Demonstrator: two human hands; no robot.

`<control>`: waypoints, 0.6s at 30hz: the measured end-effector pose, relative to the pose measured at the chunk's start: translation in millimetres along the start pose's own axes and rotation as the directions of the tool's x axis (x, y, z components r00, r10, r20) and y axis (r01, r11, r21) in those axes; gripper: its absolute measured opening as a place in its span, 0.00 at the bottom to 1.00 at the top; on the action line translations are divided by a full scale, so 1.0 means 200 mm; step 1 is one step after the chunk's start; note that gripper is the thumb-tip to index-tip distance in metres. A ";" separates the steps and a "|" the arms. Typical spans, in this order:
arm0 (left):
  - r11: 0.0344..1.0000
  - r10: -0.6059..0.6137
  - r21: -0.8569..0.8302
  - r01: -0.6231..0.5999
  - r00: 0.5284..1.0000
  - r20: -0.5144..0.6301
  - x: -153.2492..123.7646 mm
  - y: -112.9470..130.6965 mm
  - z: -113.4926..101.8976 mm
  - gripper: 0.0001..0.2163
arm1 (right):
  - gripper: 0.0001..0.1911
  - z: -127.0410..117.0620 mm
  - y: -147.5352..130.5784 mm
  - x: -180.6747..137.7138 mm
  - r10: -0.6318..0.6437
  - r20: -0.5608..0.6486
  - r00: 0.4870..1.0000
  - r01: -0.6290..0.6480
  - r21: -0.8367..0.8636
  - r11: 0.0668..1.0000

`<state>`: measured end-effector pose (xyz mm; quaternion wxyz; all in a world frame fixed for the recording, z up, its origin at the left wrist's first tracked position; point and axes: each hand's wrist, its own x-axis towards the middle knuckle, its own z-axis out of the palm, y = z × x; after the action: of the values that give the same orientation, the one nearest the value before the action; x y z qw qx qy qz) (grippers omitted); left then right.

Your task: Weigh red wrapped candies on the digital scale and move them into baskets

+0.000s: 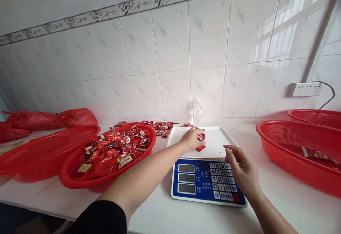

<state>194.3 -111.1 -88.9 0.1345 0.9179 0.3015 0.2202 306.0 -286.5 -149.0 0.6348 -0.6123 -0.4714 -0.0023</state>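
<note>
My left hand (193,140) reaches over the white weighing tray (215,140) of a digital scale. Its fingers are closed around small red wrapped packets (200,136), partly covered by the hand; another red packet (200,148) lies just below the fingertips. My right hand (242,172) hovers at the right side of the scale's blue keypad panel (202,184), hiding some keys. Its fingers are loosely curled and apart, with nothing visible in them. The three displays on the panel look blank. Left of the scale stands a red basket (151,138) full of red packets.
Loose red packets (165,129) lie along the wall near a clear plastic bottle (197,112). Another red basket (50,138) and red plastic bags (77,117) are at left, with part of another person's arm (18,144). A right-hand red basket (287,163) contains a packet (318,154).
</note>
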 end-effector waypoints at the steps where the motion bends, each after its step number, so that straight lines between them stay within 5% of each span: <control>1: 1.000 0.008 -0.018 -0.009 1.000 -0.027 0.01 -0.01 -0.02 0.16 | 0.16 0.00 0.00 0.00 -0.003 0.003 1.000 0.003 -0.003 1.000; 9: 0.985 -0.023 -0.173 0.003 0.993 -0.113 0.05 -0.07 -0.27 0.14 | 0.16 0.00 0.00 0.00 0.005 0.008 1.000 -0.005 0.000 1.000; 14: 0.979 -0.065 -0.202 0.036 0.988 -0.139 -0.03 -0.13 -0.37 0.14 | 0.16 -0.01 0.01 -0.01 0.040 0.018 0.999 -0.040 -0.009 0.999; 18: 0.983 -0.110 -0.164 0.077 0.973 -0.205 -0.12 -0.26 -0.57 0.14 | 0.17 -0.02 0.02 -0.02 0.081 0.005 0.997 -0.081 -0.058 0.995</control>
<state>95.3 -73.1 -16.9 0.1827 0.8605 0.3390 0.3334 307.7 -291.6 -153.3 0.6145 -0.6491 -0.4482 0.0120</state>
